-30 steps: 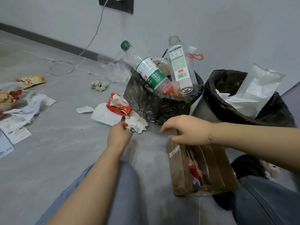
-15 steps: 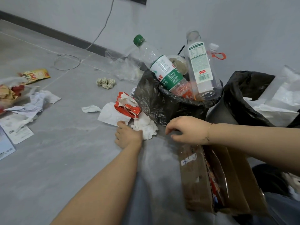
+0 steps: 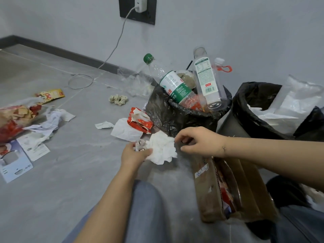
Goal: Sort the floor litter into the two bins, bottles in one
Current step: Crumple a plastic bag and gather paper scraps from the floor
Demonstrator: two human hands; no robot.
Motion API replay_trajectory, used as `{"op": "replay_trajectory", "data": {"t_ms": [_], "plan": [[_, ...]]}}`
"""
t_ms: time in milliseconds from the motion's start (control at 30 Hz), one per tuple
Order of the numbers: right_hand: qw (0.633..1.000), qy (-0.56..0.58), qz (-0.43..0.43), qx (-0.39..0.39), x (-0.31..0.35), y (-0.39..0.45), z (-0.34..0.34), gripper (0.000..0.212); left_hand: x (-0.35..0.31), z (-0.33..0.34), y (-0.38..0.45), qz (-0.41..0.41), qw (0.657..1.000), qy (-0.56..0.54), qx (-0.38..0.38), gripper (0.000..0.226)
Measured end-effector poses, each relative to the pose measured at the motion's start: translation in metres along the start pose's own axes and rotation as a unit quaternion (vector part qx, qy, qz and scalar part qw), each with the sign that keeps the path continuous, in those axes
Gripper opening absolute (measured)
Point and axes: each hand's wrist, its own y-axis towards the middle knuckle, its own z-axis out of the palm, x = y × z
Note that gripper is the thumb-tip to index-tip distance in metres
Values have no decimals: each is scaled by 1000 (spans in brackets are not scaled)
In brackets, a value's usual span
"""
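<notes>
Two black-lined bins stand by the wall. The nearer, bottle bin (image 3: 177, 118) holds three plastic bottles: a green-capped one (image 3: 168, 79) leaning left, a clear one (image 3: 206, 79) with a white label and its neck pointing up, and a third (image 3: 221, 64) behind with a white cap and red loop. A lidded cup (image 3: 187, 78) with a black straw sits between them. The second bin (image 3: 249, 109) to the right holds white plastic bags (image 3: 296, 104).

The left hand (image 3: 135, 154) hovers low over the floor (image 3: 78, 172), its fingers curled round a crumpled white tissue (image 3: 162, 149) and a small clear, shiny piece (image 3: 140, 144) whose nature cannot be told. The right hand (image 3: 199, 142) is just beside the tissue's right edge, its fingers (image 3: 178, 137) bent and pinching toward it; whether they actually grip it cannot be told. Under the right forearm stands one open brown cardboard box (image 3: 210, 190) with red wrappers inside.

Loose litter on the floor: one torn red-and-white wrapper (image 3: 139, 120) touching the bottle bin, one white sheet (image 3: 122, 131) below it, one small paper scrap (image 3: 103, 125), one beige scrunchie (image 3: 118, 99), a clear plastic bag (image 3: 136, 81) by the wall, a yellow packet (image 3: 50, 94), a red snack bag (image 3: 14, 118), crumpled papers (image 3: 47, 123) and a blue-and-white card (image 3: 14, 163) at the left. A white charger (image 3: 139, 4) in the wall socket trails one cable (image 3: 80, 81) to the floor.
</notes>
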Motion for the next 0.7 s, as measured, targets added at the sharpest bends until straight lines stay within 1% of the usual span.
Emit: {"op": "replay_trajectory", "data": {"t_ms": [67, 133, 233, 300, 433, 567, 667, 700], "plan": [[995, 86, 23, -41, 1, -5, 2, 44, -5, -2, -23, 36, 999, -18, 29, 38], [989, 128, 35, -61, 2, -8, 2, 53, -7, -3, -40, 65, 996, -30, 43, 36], [981, 178, 47, -56, 5, -13, 6, 53, -11, 0, -58, 101, 992, -33, 69, 36], [974, 215, 49, -52, 8, -15, 12, 48, -13, 3, -66, 116, 989, -35, 84, 36], [973, 214, 45, -75, 14, -14, 16, 38, -15, 1, -69, 130, 986, -46, 91, 36], [970, 202, 63, -118, 16, -3, 14, 26, -17, -1, -68, 124, 984, -76, 101, 35], [970, 177, 65, -152, 16, 5, 10, 20, -28, -3, -60, 76, 972, -186, 119, 29], [972, 161, 64, -158, 16, 5, 8, 19, -32, -6, -54, 71, 969, -210, 108, 27]]}}
